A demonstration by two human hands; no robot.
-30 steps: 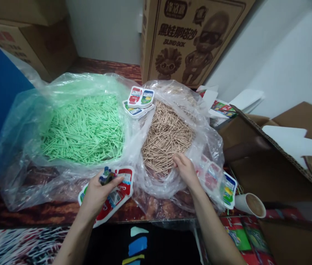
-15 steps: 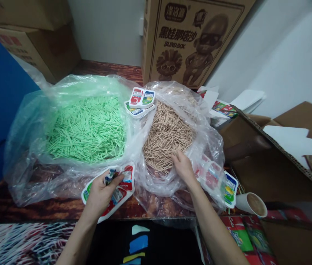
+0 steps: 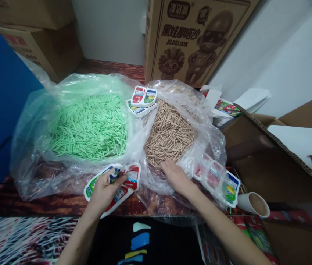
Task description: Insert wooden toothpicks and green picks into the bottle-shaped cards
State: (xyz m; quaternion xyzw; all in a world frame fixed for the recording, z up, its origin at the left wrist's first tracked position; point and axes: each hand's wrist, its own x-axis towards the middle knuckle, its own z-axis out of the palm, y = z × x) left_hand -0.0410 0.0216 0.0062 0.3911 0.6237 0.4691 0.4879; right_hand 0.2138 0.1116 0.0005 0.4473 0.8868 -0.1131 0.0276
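My left hand is closed on a small stack of colourful printed cards at the table's front edge, thumb across the top card. My right hand lies in the clear plastic bag of tan sticks, its fingers curled into the near edge of the pile; what they hold is hidden. To the left a second clear bag holds green sticks.
More printed cards rest between the two bags, and others lie by the right bag. A paper cup lies on its side at right. An open cardboard box is at right, a printed carton behind.
My right hand has drawn back toward me to the near edge of the tan sticks. The left hand keeps its hold on the cards; the view has shifted slightly.
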